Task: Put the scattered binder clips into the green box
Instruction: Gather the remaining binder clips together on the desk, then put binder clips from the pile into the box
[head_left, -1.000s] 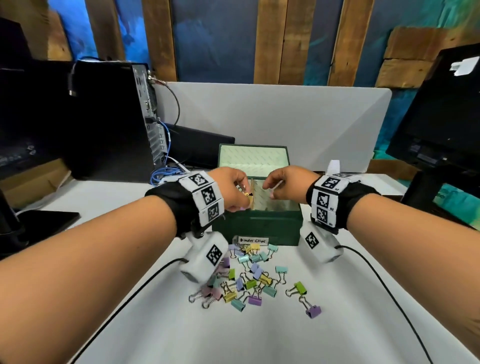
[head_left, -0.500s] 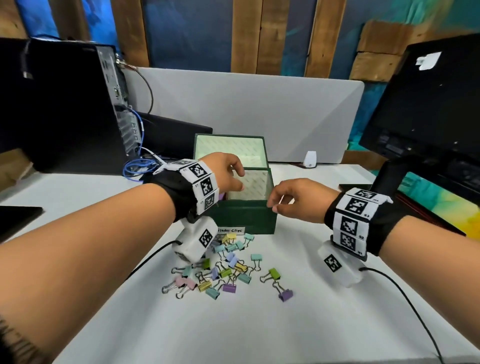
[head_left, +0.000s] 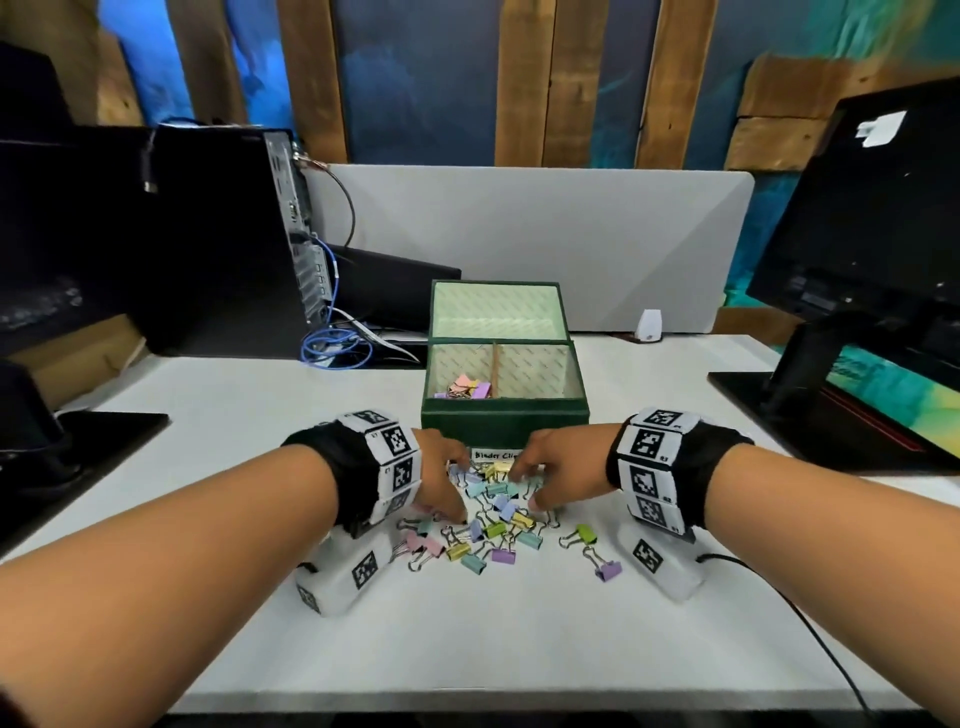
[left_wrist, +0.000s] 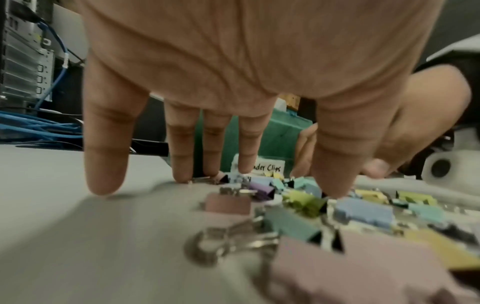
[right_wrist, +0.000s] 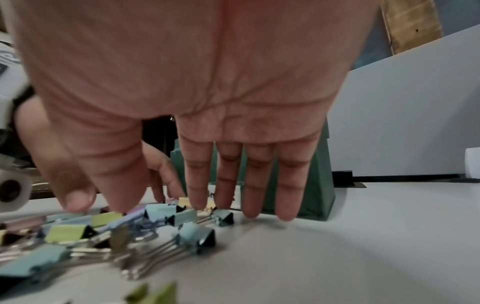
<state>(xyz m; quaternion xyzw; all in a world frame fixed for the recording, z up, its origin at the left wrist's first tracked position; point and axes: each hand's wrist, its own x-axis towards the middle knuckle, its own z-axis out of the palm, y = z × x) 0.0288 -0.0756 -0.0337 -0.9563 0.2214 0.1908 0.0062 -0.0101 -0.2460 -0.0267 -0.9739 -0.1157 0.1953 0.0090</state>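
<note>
White table (head_left: 519, 634) under painted plank wall (head_left: 415, 78); both hands, left (head_left: 441, 480), right (head_left: 563, 467), spread-fingered over binder clips (head_left: 493, 525), gripping nothing.

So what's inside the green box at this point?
The green box has two compartments. The left one holds a few binder clips, pink, yellow and purple. The right one shows only its patterned lining; the near wall hides the floor of both just behind it.

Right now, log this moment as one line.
left hand: open, on binder clips | right hand: open, on pile | green box: lid open, few clips inside
</note>
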